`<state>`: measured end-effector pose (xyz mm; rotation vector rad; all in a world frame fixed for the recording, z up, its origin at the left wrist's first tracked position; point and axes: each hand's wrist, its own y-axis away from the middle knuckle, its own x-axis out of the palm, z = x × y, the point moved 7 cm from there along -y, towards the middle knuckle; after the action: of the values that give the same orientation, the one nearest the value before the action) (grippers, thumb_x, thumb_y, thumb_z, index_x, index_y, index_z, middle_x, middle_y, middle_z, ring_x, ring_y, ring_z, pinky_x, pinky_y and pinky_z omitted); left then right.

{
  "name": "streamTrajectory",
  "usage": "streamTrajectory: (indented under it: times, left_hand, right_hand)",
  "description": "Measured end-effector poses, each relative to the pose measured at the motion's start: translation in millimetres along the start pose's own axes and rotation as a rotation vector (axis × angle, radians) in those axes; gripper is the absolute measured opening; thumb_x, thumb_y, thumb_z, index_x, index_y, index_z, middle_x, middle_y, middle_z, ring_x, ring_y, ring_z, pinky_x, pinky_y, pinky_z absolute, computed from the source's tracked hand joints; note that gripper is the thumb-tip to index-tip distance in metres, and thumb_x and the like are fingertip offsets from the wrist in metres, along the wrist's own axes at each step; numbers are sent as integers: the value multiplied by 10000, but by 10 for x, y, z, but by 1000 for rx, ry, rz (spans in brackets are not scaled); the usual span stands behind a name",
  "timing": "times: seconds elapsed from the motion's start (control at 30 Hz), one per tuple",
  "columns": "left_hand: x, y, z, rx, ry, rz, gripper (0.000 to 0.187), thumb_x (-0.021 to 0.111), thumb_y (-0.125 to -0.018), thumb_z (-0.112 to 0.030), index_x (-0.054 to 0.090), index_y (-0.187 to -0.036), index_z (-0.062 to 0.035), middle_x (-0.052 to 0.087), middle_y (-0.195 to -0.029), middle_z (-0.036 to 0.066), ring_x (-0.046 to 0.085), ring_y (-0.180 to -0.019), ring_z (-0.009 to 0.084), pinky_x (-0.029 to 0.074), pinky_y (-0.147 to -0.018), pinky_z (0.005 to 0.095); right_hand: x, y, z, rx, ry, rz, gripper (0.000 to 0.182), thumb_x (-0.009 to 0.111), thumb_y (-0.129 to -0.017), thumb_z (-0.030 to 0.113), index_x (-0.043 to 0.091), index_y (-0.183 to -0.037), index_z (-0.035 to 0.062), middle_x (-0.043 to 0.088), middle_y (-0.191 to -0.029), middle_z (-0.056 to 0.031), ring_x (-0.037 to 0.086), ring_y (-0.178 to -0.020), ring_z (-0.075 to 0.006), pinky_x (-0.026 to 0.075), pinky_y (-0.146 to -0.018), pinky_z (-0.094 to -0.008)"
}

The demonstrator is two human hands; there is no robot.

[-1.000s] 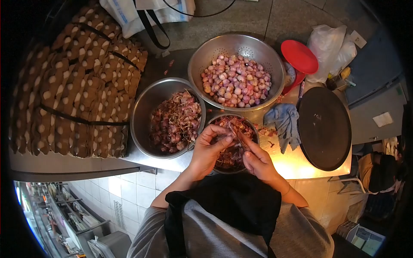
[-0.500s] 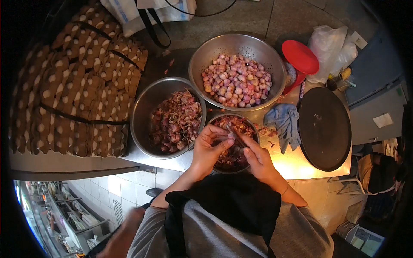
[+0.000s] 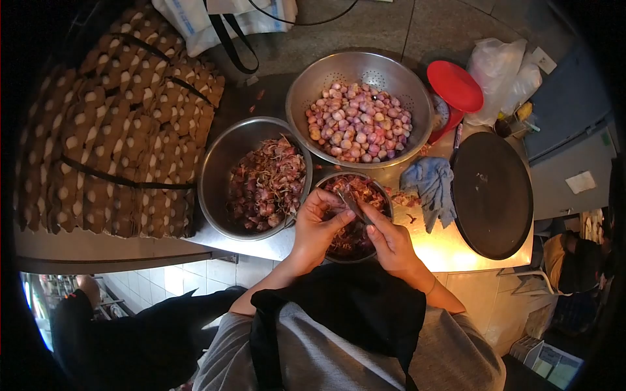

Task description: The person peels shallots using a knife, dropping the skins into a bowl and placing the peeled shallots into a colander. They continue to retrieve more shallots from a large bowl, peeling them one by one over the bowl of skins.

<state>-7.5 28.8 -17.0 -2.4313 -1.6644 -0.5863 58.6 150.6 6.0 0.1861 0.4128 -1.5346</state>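
Over a small metal bowl [image 3: 390, 210] of shallot skins, both of my hands meet. My left hand [image 3: 321, 225] is closed in a pinch on something small, mostly hidden by the fingers, that looks like a shallot. My right hand [image 3: 390, 242] is wrapped round a small knife [image 3: 355, 207], its blade touching the fingers of the left. To the left stands a metal bowl [image 3: 207, 189] of unpeeled shallots [image 3: 264, 176]. Behind is a large colander [image 3: 297, 85] holding peeled shallots [image 3: 358, 124].
Stacked egg trays [image 3: 124, 137] fill the left side. On the right are a blue cloth [image 3: 429, 186], a round black tray [image 3: 492, 195], a red scale [image 3: 456, 86] and plastic bags [image 3: 499, 78]. Another person [image 3: 143, 332] in black is at the lower left.
The knife and my right fingers have shifted slightly against my left hand. The other person has come further into view at the lower left.
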Motion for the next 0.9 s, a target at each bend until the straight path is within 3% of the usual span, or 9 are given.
streamTrajectory:
  times: [0.1, 0.23, 0.3, 0.33, 0.5, 0.6, 0.67, 0.77, 0.9]
  left_hand:
    - [7, -5, 17, 2, 10, -1, 212, 633, -742, 38, 473, -850, -52, 576, -846, 39, 548, -818, 93, 447, -751, 221]
    - [53, 15, -14, -71, 96, 7, 195, 619, -756, 37, 472, -857, -42, 579, -861, 54, 566, -837, 115, 471, -747, 236]
    - [62, 21, -27, -79, 115, 11, 191, 614, -760, 39, 470, -859, -38, 579, -869, 62, 570, -845, 124, 479, -746, 241]
    - [57, 21, -19, -84, 121, 7, 193, 614, -759, 40, 469, -860, -37, 577, -868, 62, 569, -841, 123, 478, -745, 239]
    - [40, 19, 14, -50, 99, 1, 195, 617, -755, 44, 470, -853, -39, 569, -862, 55, 562, -822, 111, 473, -737, 232]
    - [16, 11, 34, -24, 62, -16, 195, 620, -752, 45, 472, -844, -43, 565, -849, 49, 559, -805, 102, 469, -732, 227]
    - [3, 13, 50, -15, 46, -15, 192, 621, -753, 42, 472, -838, -46, 567, -853, 51, 560, -803, 100, 467, -730, 223]
    - [21, 21, 50, -45, 57, -18, 186, 617, -759, 37, 469, -835, -46, 571, -866, 56, 561, -809, 102, 471, -736, 227]
    - [74, 33, 7, -90, 109, -2, 171, 602, -775, 30, 460, -839, -42, 572, -894, 67, 566, -839, 116, 482, -756, 250]
  right_hand:
    - [1, 0, -88, -40, -82, -35, 375, 433, -896, 132, 399, -1260, 50, 524, -1164, -170, 531, -1055, -255, 414, -844, -293]
    - [61, 34, -362, 188, -397, -7, 369, 411, -913, 148, 397, -1267, 48, 571, -985, -67, 544, -771, -127, 425, -658, -231]
    - [42, 32, -372, 280, -517, 4, 369, 397, -920, 150, 390, -1273, 41, 547, -883, -9, 462, -644, -54, 386, -582, -189]
    - [57, 27, -332, 297, -628, 7, 372, 387, -924, 148, 380, -1276, 28, 468, -789, 25, 309, -562, -25, 303, -518, -154]
    - [118, 46, -235, 213, -488, 87, 391, 404, -916, 144, 361, -1280, 8, 532, -1060, -81, 504, -896, -125, 382, -792, -228]
    - [121, 23, -223, 168, -451, 61, 402, 415, -910, 142, 351, -1281, 0, 435, -1247, -138, 390, -1155, -187, 275, -958, -277]
    - [130, 21, -248, 167, -448, 58, 403, 416, -910, 143, 351, -1281, 0, 444, -1226, -138, 395, -1149, -189, 278, -954, -276]
    - [128, 40, -312, 217, -522, 75, 394, 407, -916, 154, 360, -1282, 15, 537, -955, -77, 512, -863, -132, 385, -761, -224]
    - [133, 43, -317, 300, -779, 89, 387, 389, -926, 182, 365, -1287, 43, 392, -636, 21, 358, -531, -50, 296, -491, -171]
